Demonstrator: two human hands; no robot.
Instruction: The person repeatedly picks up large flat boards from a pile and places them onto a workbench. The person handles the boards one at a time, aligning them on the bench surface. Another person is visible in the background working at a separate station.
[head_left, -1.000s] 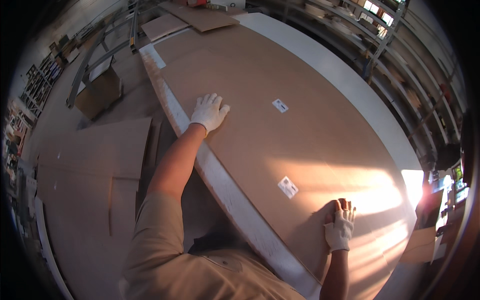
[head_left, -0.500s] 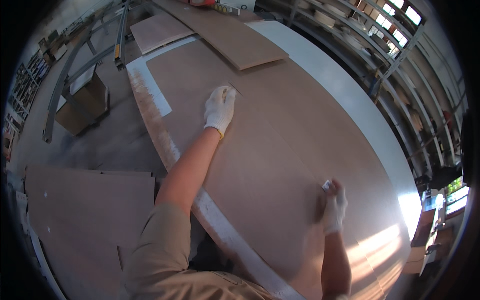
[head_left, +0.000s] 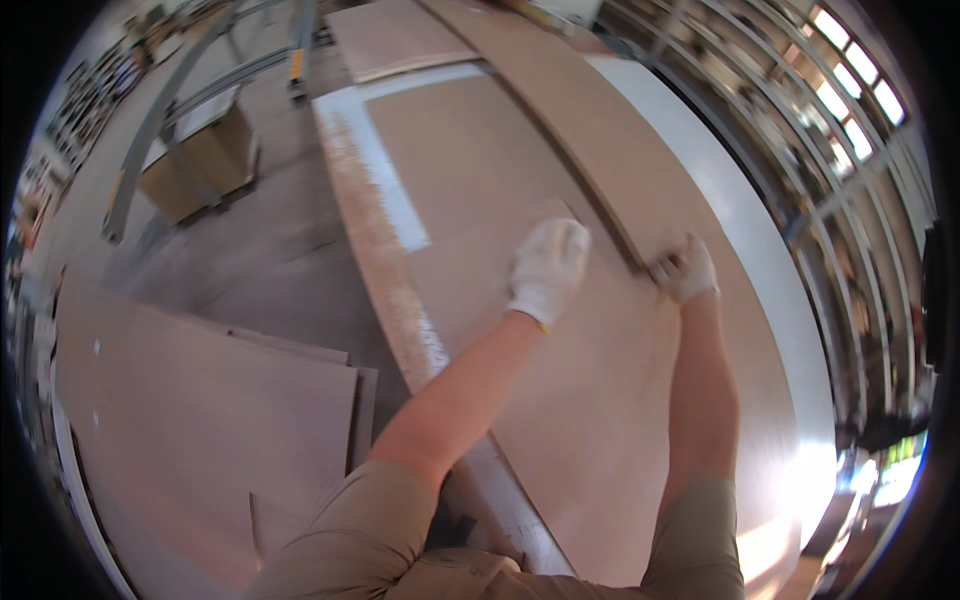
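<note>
My left hand [head_left: 550, 265], in a white knitted glove, rests with curled fingers on a thin brown sheet [head_left: 590, 420] that covers much of the table. A short dark line shows by its fingertips; what they hold, if anything, is hidden. My right hand [head_left: 690, 275], gloved too, is closed at the near end of a long brown board [head_left: 560, 120], its fingers bent round the end edge. Blur hides whether anything small is also in those fingers. The long board lies on the sheet and runs away toward the far left.
White tabletop [head_left: 690, 140] shows along the right, with a worn white and brown edge [head_left: 380, 230] on the left. Another panel [head_left: 400, 35] lies at the far left. Stacked brown sheets [head_left: 200, 410] stand lower left, a brown box [head_left: 205, 160] beyond. Metal racking [head_left: 790, 130] lines the right.
My right hand has moved far forward, from the bare sheet to the long board's end. That board's near end now lies closer to me. The whole view has shifted.
</note>
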